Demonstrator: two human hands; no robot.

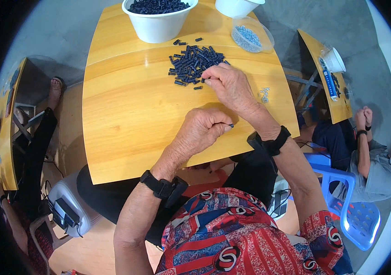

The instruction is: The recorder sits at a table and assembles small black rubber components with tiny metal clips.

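Both hands over the desk: one pinching a small black piece, one picking at the pile.

Nearest to me, my left hand (202,130) is curled shut, thumb and forefinger pinching a small black piece (230,124) that pokes out toward 3 o'clock, its long axis roughly level. Just past it at about 1 o'clock, my right hand (229,85) lies across the wooden desk (126,119), fingertips (208,81) pressed together at the near edge of the pile of black pieces (194,62); whether they have one gripped I cannot tell. The pile lies at 11 o'clock from that hand, touching its fingertips, so the right hand is far nearer than the left. A few silver screws (264,94) lie at its 3 o'clock. Farther off at 12 o'clock stand a white bowl (158,25) of black pieces and a clear tub (251,35) of screws.
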